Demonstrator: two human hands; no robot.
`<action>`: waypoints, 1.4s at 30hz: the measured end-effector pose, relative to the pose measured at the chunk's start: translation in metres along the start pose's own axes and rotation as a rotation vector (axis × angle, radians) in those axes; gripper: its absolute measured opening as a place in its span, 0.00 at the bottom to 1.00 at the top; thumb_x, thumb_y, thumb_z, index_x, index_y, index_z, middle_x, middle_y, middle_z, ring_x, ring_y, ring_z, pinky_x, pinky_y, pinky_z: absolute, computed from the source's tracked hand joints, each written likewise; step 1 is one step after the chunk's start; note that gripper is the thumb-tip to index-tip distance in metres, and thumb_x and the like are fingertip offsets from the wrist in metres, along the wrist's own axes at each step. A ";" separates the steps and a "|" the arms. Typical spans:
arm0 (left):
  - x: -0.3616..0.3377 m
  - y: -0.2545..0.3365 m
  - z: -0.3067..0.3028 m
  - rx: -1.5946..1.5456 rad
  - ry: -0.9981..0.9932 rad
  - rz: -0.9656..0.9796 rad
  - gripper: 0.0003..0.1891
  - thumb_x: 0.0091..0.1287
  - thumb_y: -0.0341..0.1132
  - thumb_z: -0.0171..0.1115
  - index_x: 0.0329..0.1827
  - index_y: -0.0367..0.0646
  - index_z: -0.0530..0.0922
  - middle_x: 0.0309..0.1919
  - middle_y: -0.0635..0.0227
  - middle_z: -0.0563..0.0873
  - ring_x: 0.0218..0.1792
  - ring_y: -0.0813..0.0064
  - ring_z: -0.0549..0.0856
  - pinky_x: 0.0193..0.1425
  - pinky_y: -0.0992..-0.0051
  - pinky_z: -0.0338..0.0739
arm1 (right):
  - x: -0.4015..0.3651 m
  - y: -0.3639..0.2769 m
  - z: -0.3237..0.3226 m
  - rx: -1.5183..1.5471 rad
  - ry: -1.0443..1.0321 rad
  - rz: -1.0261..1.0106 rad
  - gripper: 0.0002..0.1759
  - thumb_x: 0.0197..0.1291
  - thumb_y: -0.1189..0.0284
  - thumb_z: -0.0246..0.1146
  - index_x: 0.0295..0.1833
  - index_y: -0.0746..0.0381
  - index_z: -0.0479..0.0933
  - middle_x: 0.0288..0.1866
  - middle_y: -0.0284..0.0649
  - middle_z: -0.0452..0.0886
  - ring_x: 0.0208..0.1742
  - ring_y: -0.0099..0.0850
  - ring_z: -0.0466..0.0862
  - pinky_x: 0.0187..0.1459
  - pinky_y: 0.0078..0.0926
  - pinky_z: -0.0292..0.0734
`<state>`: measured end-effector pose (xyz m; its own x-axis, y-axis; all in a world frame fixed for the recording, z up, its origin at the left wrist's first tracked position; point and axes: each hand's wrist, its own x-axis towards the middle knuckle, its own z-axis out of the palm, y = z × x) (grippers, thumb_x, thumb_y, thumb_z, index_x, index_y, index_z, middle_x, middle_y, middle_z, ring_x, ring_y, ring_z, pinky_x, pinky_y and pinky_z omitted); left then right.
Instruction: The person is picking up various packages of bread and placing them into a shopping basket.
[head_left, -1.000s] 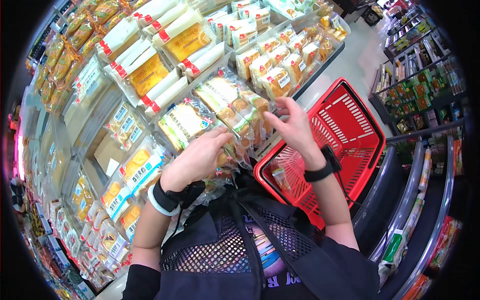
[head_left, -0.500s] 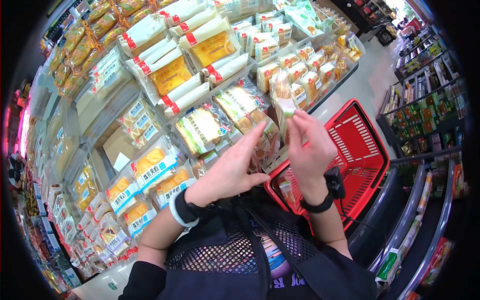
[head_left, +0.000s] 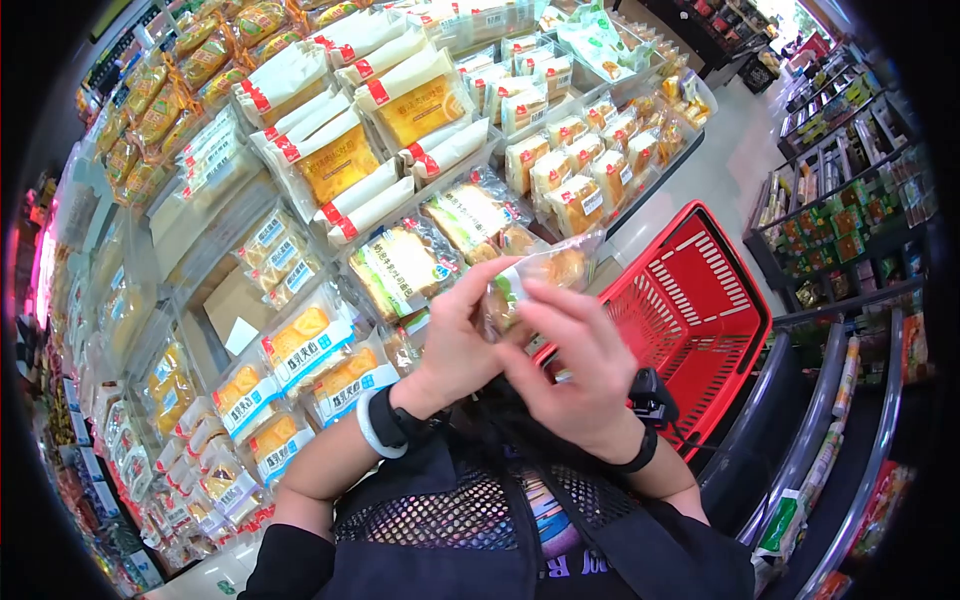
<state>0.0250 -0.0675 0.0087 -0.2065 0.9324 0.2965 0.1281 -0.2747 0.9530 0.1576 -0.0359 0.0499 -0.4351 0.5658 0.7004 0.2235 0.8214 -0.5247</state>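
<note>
Both my hands hold one clear-wrapped bread packet (head_left: 545, 272) in front of my chest. My left hand (head_left: 455, 340) grips its left end with the fingers curled over the wrapper. My right hand (head_left: 570, 370) covers it from below and in front, fingers spread across the pack. The packet lies roughly level, with golden bread and a green-and-white label showing through the film. Just behind it stand the shelf's bagged breads (head_left: 400, 265).
A red shopping basket (head_left: 700, 300) hangs at my right with a small packet inside. Slanted shelves (head_left: 300, 170) of wrapped breads and cakes fill the left and top. An aisle floor and further racks (head_left: 840, 200) lie to the right.
My right hand brought the packet down from upright near the shelf to level before my chest. My left hand, open before, closed on its left end.
</note>
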 end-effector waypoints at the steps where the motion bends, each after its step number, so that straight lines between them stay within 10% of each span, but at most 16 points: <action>1: 0.000 -0.003 -0.001 -0.063 0.016 -0.036 0.26 0.56 0.24 0.67 0.59 0.36 0.71 0.45 0.64 0.83 0.45 0.79 0.81 0.48 0.76 0.78 | 0.000 0.004 -0.011 -0.030 0.004 0.044 0.22 0.45 0.80 0.72 0.49 0.68 0.76 0.49 0.48 0.79 0.47 0.39 0.82 0.47 0.32 0.78; 5: -0.003 -0.010 -0.014 -0.162 0.015 -0.041 0.25 0.53 0.24 0.71 0.55 0.37 0.75 0.46 0.66 0.83 0.48 0.79 0.81 0.55 0.77 0.75 | -0.012 0.037 -0.027 -0.140 0.107 0.242 0.25 0.53 0.71 0.70 0.56 0.65 0.73 0.55 0.46 0.76 0.55 0.39 0.77 0.54 0.32 0.73; 8: -0.005 -0.003 -0.024 -0.197 -0.060 -0.097 0.24 0.53 0.24 0.71 0.54 0.37 0.76 0.46 0.66 0.84 0.50 0.79 0.80 0.57 0.76 0.73 | -0.027 0.051 -0.026 0.537 0.060 0.583 0.22 0.60 0.72 0.65 0.58 0.66 0.71 0.56 0.43 0.75 0.59 0.32 0.75 0.58 0.31 0.70; 18: -0.002 -0.004 -0.027 -0.453 -0.169 -0.215 0.27 0.55 0.21 0.69 0.59 0.37 0.71 0.53 0.61 0.81 0.55 0.73 0.79 0.61 0.71 0.74 | -0.022 0.043 -0.026 0.991 0.055 0.683 0.30 0.60 0.76 0.65 0.66 0.66 0.61 0.54 0.41 0.76 0.55 0.29 0.76 0.57 0.27 0.72; 25: 0.004 -0.006 -0.021 -0.967 0.173 -0.537 0.29 0.69 0.27 0.56 0.71 0.51 0.57 0.61 0.57 0.73 0.59 0.63 0.77 0.59 0.63 0.77 | -0.030 0.048 -0.036 0.884 -0.225 0.905 0.35 0.55 0.78 0.67 0.67 0.66 0.62 0.56 0.44 0.74 0.51 0.26 0.80 0.48 0.20 0.80; 31: 0.006 -0.016 -0.021 -0.884 0.256 -0.705 0.24 0.73 0.40 0.51 0.68 0.42 0.60 0.59 0.55 0.76 0.58 0.63 0.78 0.59 0.64 0.77 | -0.031 0.049 -0.038 1.093 -0.099 1.053 0.34 0.56 0.82 0.65 0.68 0.65 0.62 0.55 0.46 0.75 0.50 0.31 0.82 0.50 0.27 0.82; 42: 0.007 -0.001 -0.022 -1.069 0.016 -0.982 0.25 0.74 0.47 0.47 0.61 0.33 0.68 0.55 0.52 0.79 0.53 0.63 0.82 0.57 0.66 0.78 | -0.036 0.063 -0.033 0.424 -0.122 0.316 0.30 0.41 0.71 0.78 0.52 0.61 0.75 0.59 0.43 0.71 0.59 0.37 0.74 0.62 0.34 0.68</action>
<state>0.0016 -0.0657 0.0112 0.2049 0.8430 -0.4973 -0.8376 0.4139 0.3565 0.2164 -0.0023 0.0082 -0.5076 0.7473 0.4288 -0.0008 0.4972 -0.8676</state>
